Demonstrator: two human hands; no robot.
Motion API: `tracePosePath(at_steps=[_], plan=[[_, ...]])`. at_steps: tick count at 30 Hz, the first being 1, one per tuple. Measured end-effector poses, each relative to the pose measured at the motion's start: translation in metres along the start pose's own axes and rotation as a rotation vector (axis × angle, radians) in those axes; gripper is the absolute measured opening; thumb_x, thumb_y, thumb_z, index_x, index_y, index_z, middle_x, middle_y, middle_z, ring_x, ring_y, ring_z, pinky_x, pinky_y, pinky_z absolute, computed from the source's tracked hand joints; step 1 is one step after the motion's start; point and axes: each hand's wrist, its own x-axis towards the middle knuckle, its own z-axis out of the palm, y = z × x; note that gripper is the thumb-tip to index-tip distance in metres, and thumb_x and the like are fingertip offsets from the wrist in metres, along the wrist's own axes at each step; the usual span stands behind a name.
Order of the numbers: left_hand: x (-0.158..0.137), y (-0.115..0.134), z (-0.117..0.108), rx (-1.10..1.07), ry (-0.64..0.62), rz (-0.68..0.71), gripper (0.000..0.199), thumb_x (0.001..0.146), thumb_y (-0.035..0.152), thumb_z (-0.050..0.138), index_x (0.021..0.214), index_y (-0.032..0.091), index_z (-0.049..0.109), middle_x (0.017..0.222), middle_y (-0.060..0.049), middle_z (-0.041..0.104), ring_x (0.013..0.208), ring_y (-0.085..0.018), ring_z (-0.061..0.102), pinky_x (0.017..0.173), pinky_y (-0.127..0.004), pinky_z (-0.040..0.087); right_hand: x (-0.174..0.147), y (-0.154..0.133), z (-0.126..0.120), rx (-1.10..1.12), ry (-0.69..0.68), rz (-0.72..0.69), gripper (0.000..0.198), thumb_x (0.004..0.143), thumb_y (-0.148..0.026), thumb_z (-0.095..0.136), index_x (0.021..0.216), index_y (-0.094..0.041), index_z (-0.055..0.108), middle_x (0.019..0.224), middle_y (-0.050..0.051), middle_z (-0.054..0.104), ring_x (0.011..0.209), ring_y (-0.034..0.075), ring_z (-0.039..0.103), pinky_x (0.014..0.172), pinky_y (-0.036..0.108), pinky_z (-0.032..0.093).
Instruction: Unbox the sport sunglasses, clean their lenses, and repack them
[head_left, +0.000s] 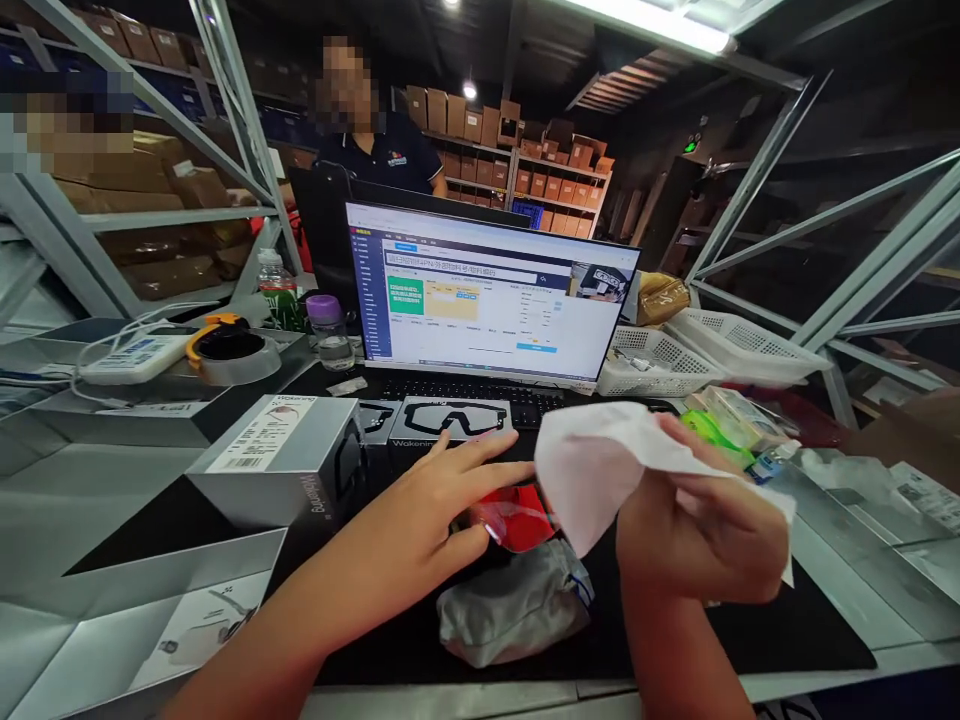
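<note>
My right hand (705, 525) is closed around a white cloth (592, 465), whose loose part hangs out to the left. My left hand (442, 495) reaches over the mat with its fingers apart. Just beside its thumb and under its fingers is a glossy red lens (519, 518), partly hidden by the hand. Whether the thumb touches the lens is hard to make out. Below both lies a grey soft pouch (514, 610) with a blue cord at its right end. Behind the left hand sits a box with a glasses picture (450, 420).
A monitor (487, 290) stands behind a keyboard (435, 386). Grey boxes (277, 450) crowd the left side, near a tape roll (240, 355) and a purple-capped bottle (328, 335). White baskets (652, 360) stand at the right. A person (382, 150) is beyond the monitor.
</note>
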Motion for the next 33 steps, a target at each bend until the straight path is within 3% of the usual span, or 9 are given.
tracePosePath(at_steps=[3,5,9,13,18,21,25,29,33], plan=[[0.0,0.002,0.001,-0.002,-0.026,0.008,0.064,0.091,0.012,0.051,0.146,0.042,0.047,0.162,0.005,0.039,0.149,-0.024,0.038,0.126,-0.056,0.021,0.001,0.0,-0.002,-0.148,0.01,-0.193,0.018,0.081,-0.012,0.076,0.082,-0.026,0.065,0.103,0.003,0.079,0.094,0.028,0.077,0.079,0.04,0.062],[0.0,0.002,0.002,-0.027,-0.006,0.01,0.064,0.091,0.013,0.051,0.149,0.041,0.043,0.16,0.004,0.042,0.147,-0.022,0.042,0.126,-0.053,0.025,0.004,-0.008,0.0,-0.105,-0.226,-0.226,0.019,0.085,-0.009,0.071,0.088,-0.028,0.068,0.106,0.001,0.079,0.095,0.024,0.077,0.081,0.034,0.06],[-0.001,0.0,0.002,-0.053,0.078,-0.025,0.067,0.092,0.013,0.049,0.153,0.037,0.034,0.16,0.002,0.043,0.144,-0.021,0.045,0.123,-0.045,0.035,0.014,-0.02,0.003,0.178,-0.717,0.03,0.016,0.096,-0.014,0.06,0.101,-0.027,0.067,0.106,0.0,0.079,0.093,0.017,0.075,0.083,0.028,0.058],[-0.002,-0.003,-0.001,-0.092,0.088,-0.049,0.063,0.093,0.016,0.048,0.151,0.037,0.035,0.159,0.002,0.043,0.144,-0.019,0.046,0.122,-0.041,0.036,0.029,-0.012,-0.008,0.371,-0.95,0.216,0.027,0.105,-0.027,0.048,0.124,-0.03,0.066,0.123,0.002,0.073,0.114,0.021,0.069,0.111,0.039,0.043],[-0.002,-0.005,-0.003,-0.211,0.115,-0.061,0.058,0.085,0.01,0.056,0.135,0.04,0.057,0.142,0.008,0.061,0.129,-0.017,0.059,0.108,-0.028,0.049,0.047,0.003,-0.025,0.61,-1.195,0.486,0.045,0.103,-0.029,0.054,0.147,-0.035,0.048,0.135,0.006,0.068,0.108,0.022,0.071,0.09,0.034,0.056],[-0.001,-0.004,-0.003,-0.236,0.207,-0.114,0.05,0.081,0.013,0.063,0.125,0.037,0.066,0.124,0.006,0.071,0.11,-0.017,0.069,0.092,-0.025,0.056,0.053,0.012,-0.023,0.747,-1.292,0.446,0.03,0.099,-0.023,0.059,0.128,-0.032,0.063,0.135,0.007,0.068,0.103,0.021,0.073,0.085,0.031,0.057],[0.0,-0.004,-0.002,-0.23,0.253,-0.121,0.044,0.08,0.015,0.065,0.12,0.032,0.071,0.11,0.002,0.075,0.095,-0.017,0.071,0.082,-0.026,0.057,0.053,0.023,-0.013,0.846,-1.304,0.389,0.015,0.095,-0.019,0.065,0.09,-0.023,0.078,0.125,0.009,0.074,0.114,0.025,0.07,0.095,0.034,0.053],[0.001,-0.007,0.001,-0.203,0.323,-0.114,0.045,0.081,0.015,0.065,0.123,0.029,0.071,0.108,0.0,0.077,0.094,-0.018,0.072,0.09,-0.032,0.058,0.054,0.028,-0.007,0.782,-1.312,0.413,0.013,0.091,-0.025,0.072,0.099,-0.024,0.082,0.136,0.012,0.066,0.126,0.028,0.064,0.106,0.041,0.047],[0.003,-0.009,0.004,-0.133,0.43,-0.041,0.042,0.08,0.012,0.065,0.118,0.028,0.075,0.104,0.001,0.079,0.093,-0.019,0.073,0.11,-0.042,0.05,0.059,0.024,-0.005,0.628,-1.523,0.253,0.017,0.095,-0.033,0.068,0.101,-0.024,0.082,0.131,0.01,0.07,0.117,0.025,0.068,0.117,0.049,0.033]])
